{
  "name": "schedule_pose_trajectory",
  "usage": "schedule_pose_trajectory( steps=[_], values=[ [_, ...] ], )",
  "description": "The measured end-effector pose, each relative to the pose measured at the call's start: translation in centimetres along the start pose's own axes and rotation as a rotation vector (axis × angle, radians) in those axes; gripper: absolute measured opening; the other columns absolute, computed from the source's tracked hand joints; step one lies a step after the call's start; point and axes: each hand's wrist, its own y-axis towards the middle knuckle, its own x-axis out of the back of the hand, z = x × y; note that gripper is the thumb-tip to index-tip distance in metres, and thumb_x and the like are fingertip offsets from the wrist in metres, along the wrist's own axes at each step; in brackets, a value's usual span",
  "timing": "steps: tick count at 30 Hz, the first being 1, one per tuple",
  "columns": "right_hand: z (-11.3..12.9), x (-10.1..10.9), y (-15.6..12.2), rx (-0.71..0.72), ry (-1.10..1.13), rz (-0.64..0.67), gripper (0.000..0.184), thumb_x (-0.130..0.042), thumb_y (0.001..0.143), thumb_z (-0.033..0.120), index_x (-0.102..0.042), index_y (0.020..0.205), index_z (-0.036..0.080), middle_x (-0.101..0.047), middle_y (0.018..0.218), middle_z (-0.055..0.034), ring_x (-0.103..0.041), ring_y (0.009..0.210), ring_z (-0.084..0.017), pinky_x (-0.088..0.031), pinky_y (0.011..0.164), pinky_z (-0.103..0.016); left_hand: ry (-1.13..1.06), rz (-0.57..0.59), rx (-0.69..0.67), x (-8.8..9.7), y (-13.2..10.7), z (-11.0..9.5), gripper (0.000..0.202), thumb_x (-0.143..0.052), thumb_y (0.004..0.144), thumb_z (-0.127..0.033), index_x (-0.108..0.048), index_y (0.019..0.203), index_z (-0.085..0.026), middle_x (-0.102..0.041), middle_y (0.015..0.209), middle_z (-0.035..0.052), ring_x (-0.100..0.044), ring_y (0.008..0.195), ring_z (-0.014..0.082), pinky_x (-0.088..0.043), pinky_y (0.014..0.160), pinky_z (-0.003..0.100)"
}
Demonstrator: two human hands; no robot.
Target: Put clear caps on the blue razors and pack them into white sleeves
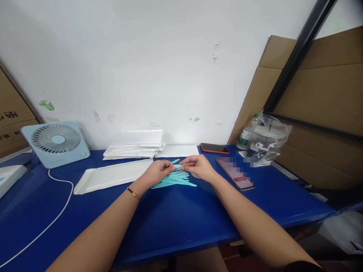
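Between my fingertips is a thin turquoise strip (178,166), pinched at its left end by my left hand (159,172) and at its right end by my right hand (200,166). Both hands are closed on it, just above the table. Directly beneath lies a loose pile of similar flat turquoise strips (174,181), crossing one another, some with tapered ends. What the strips are exactly is too small to make out. A white padded envelope (113,175) lies flat to the left of my left hand.
More white envelopes (133,145) are stacked against the wall. A light blue fan (58,141) with a white cable stands at left. To the right are a phone with a lit screen (236,175), a red-edged phone (214,148), a bottle (245,136) and a bagged cup (266,139) on the blue table (176,226).
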Motion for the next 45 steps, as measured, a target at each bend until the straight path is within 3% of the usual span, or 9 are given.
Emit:
schedule_pose_trajectory(
  steps=[4, 11, 19, 23, 26, 30, 35, 39, 45],
  values=[
    [-1.6, 1.8, 1.2, 0.021, -0.003, -0.193, 0.036, -0.073, 0.061, 0.036, -0.068, 0.088, 0.012, -0.070, 0.069, -0.0071, -0.066, 0.068, -0.019, -0.050, 0.065, -0.029, 0.218, -0.266, -0.057, 0.3, -0.6, -0.6, 0.039, -0.045, 0.084, -0.045, -0.056, 0.109, -0.018, -0.059, 0.106, 0.0084, -0.056, 0.095, 0.0208, -0.044, 0.080, 0.031],
    [-4.1, 3.2, 2.9, -0.016, -0.532, -0.275, 0.022, -0.070, 0.065, 0.032, -0.072, 0.081, 0.016, -0.068, 0.070, -0.0037, -0.060, 0.066, -0.015, -0.043, 0.061, -0.024, 0.522, 0.112, -0.077, -1.1, -2.0, -1.4, 0.040, -0.041, 0.087, -0.043, -0.058, 0.111, -0.017, -0.060, 0.113, 0.0106, -0.057, 0.100, 0.0253, -0.044, 0.082, 0.034],
    [-2.0, 4.2, 1.3, 0.054, -0.843, -0.061, 0.014, -0.068, 0.066, 0.035, -0.073, 0.071, 0.022, -0.066, 0.077, -0.0013, -0.056, 0.067, -0.013, -0.037, 0.061, -0.023, 0.682, 0.168, -0.094, -1.2, -2.2, -2.2, 0.034, -0.035, 0.090, -0.039, -0.062, 0.082, -0.020, -0.067, 0.083, 0.0069, -0.061, 0.077, 0.0212, -0.041, 0.064, 0.029],
    [-2.0, 3.5, 0.9, 0.007, -0.925, 0.020, 0.015, -0.073, 0.061, 0.034, -0.072, 0.072, 0.023, -0.068, 0.081, -0.0003, -0.058, 0.074, -0.014, -0.037, 0.066, -0.023, 0.725, 0.099, -0.087, -0.8, -1.3, -1.7, 0.026, -0.041, 0.086, -0.029, -0.064, 0.076, -0.021, -0.067, 0.082, 0.0059, -0.059, 0.083, 0.0223, -0.040, 0.068, 0.030],
    [-2.3, 3.2, 1.0, -0.054, -0.920, 0.051, 0.013, -0.071, 0.063, 0.030, -0.071, 0.073, 0.022, -0.068, 0.083, -0.0006, -0.059, 0.075, -0.014, -0.038, 0.063, -0.021, 0.611, 0.069, -0.001, -0.6, -0.4, -0.7, 0.016, -0.050, 0.079, -0.028, -0.065, 0.077, -0.022, -0.068, 0.082, 0.0037, -0.059, 0.083, 0.0209, -0.040, 0.066, 0.028],
    [-2.3, 3.4, 1.0, 0.056, -0.932, 0.045, 0.008, -0.069, 0.066, 0.029, -0.071, 0.071, 0.023, -0.069, 0.087, -0.0010, -0.059, 0.076, -0.014, -0.039, 0.066, -0.021, 0.400, 0.123, 0.105, -0.4, 0.1, 0.3, 0.016, -0.051, 0.076, -0.029, -0.063, 0.069, -0.021, -0.067, 0.077, 0.0026, -0.059, 0.074, 0.0182, -0.039, 0.060, 0.026],
    [-1.5, 4.0, 0.6, 0.003, -0.685, 0.070, 0.017, -0.064, 0.072, 0.031, -0.073, 0.078, 0.019, -0.070, 0.071, -0.0027, -0.062, 0.063, -0.015, -0.043, 0.060, -0.023, 0.300, 0.040, 0.110, -0.3, 0.2, 1.3, 0.017, -0.050, 0.076, -0.034, -0.061, 0.072, -0.021, -0.066, 0.074, 0.0019, -0.058, 0.068, 0.0179, -0.036, 0.055, 0.025],
    [-0.8, 4.2, 0.3, -0.046, -0.416, 0.143, 0.030, -0.063, 0.073, 0.040, -0.073, 0.085, 0.015, -0.071, 0.077, -0.0051, -0.065, 0.070, -0.018, -0.049, 0.065, -0.025, 0.262, -0.008, 0.108, 0.0, 0.2, 1.9, 0.019, -0.049, 0.078, -0.037, -0.060, 0.074, -0.021, -0.064, 0.071, 0.0007, -0.057, 0.066, 0.0168, -0.034, 0.053, 0.024],
    [-0.7, 4.0, 0.2, -0.049, -0.386, 0.157, 0.030, -0.064, 0.072, 0.040, -0.073, 0.086, 0.015, -0.071, 0.080, -0.0070, -0.065, 0.072, -0.019, -0.051, 0.066, -0.028, 0.215, -0.001, 0.117, 0.0, 0.3, 2.2, 0.019, -0.049, 0.078, -0.036, -0.060, 0.076, -0.021, -0.064, 0.071, 0.0008, -0.056, 0.065, 0.0164, -0.034, 0.053, 0.024]
  ],
)
